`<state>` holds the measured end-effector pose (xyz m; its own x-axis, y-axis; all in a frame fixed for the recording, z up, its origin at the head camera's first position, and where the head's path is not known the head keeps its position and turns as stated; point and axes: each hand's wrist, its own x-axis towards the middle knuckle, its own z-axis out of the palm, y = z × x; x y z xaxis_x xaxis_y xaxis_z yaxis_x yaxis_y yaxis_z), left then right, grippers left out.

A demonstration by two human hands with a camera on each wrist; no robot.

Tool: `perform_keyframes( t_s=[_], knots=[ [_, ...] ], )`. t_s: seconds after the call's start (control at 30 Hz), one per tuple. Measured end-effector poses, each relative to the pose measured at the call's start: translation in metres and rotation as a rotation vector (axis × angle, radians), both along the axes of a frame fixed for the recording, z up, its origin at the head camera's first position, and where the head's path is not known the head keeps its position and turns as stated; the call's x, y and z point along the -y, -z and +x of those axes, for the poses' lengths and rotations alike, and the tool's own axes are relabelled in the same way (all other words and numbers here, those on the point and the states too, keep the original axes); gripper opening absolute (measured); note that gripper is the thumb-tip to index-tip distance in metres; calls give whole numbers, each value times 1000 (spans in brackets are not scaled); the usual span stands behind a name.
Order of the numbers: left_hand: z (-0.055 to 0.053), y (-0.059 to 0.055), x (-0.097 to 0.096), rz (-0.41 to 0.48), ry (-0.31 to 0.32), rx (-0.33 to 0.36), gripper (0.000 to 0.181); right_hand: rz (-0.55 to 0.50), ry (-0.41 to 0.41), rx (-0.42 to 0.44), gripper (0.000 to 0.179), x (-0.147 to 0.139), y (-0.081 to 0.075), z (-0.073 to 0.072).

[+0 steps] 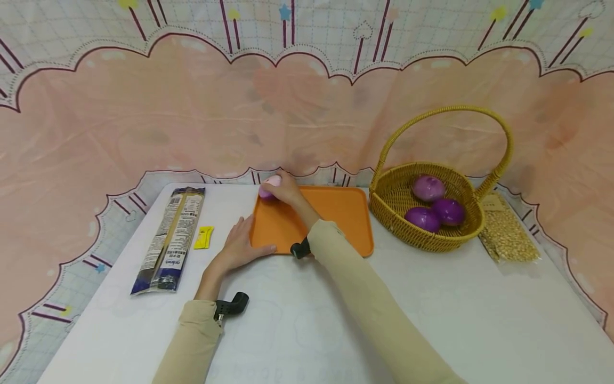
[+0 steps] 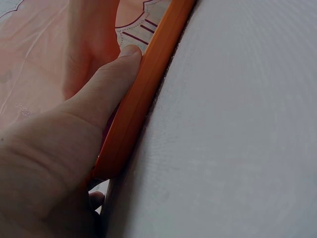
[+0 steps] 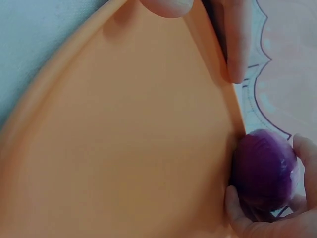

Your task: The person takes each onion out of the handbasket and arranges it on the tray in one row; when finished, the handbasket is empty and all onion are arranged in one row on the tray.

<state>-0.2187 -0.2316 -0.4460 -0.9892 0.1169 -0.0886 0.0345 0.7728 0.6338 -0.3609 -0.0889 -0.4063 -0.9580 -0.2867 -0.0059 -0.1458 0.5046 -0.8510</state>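
Observation:
My right hand grips a red onion at the far left corner of an orange tray. In the right wrist view the purple, shiny onion sits between thumb and fingers, right by the tray's rim. My left hand rests at the near left corner of the tray, thumb along the near edge and fingers stretched along the left side. The left wrist view has the left thumb straight against the tray's rim.
Right of the tray stands a woven basket with a tall handle and three red onions inside. A bag of yellowish grains lies behind its right side. To the left lie a long printed packet and a small yellow packet.

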Motion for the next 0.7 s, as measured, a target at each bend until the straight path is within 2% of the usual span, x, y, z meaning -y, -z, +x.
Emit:
perform_keyframes(
  t_s=[0.23, 0.43, 0.57, 0.7],
  knots=[
    [0, -1, -1, -3, -2, 7, 113, -34, -1, 3, 65, -1, 1, 1],
    [-1, -1, -2, -1, 3, 2, 113, -54, -15, 25, 73, -5, -3, -2],
    [-1, -2, -2, -2, 1, 5, 113, -45, -45, -7, 73, -15, -13, -5],
    [-1, -2, -1, -6, 2, 8, 114, -29, -73, -33, 70, -30, -31, -4]
  ],
)
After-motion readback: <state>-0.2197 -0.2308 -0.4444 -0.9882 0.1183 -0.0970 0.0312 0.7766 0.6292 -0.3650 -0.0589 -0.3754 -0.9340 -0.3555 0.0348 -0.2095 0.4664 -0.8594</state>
